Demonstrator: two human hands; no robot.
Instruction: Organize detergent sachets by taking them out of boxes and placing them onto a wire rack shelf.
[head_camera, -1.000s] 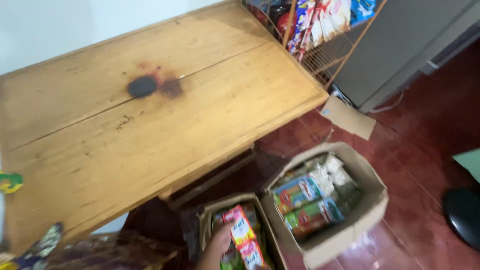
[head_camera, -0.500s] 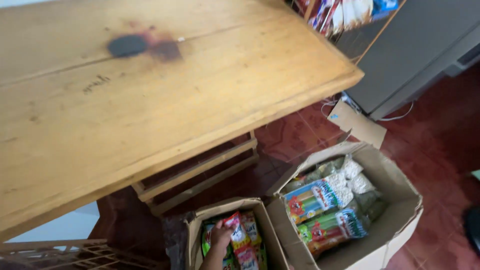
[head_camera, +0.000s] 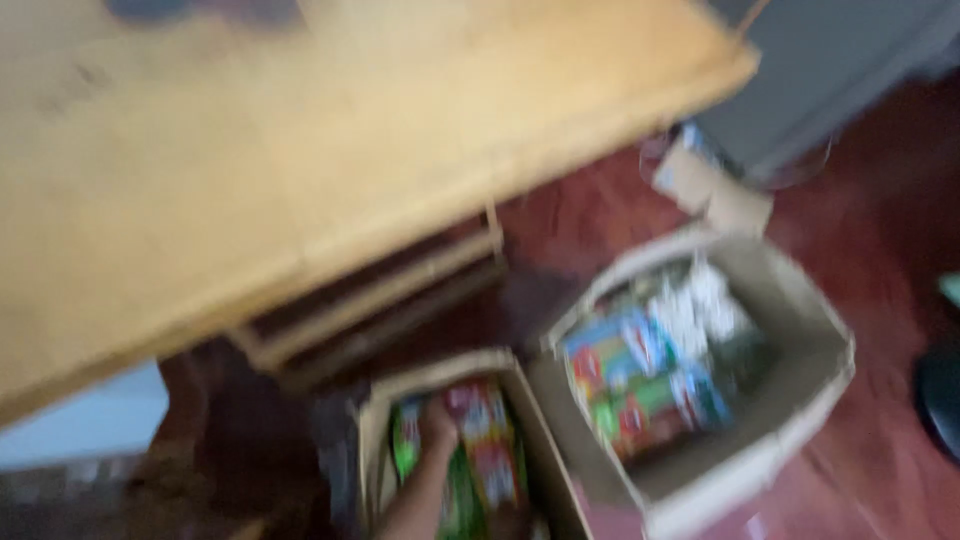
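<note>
Two open boxes at 6 o'clock, one hand down in the smaller one.
I see a hand (head_camera: 437, 425) among red-green snack packs (head_camera: 485, 445) in small cardboard box (head_camera: 378, 440); which hand and finger state I can't tell, too blurred. Risk, imo: packs snag on the narrow walls or spill. Bigger box (head_camera: 800, 350) sits at 3 o'clock, wooden table (head_camera: 300, 150) overhangs at 12, crowding the lift path.
</note>
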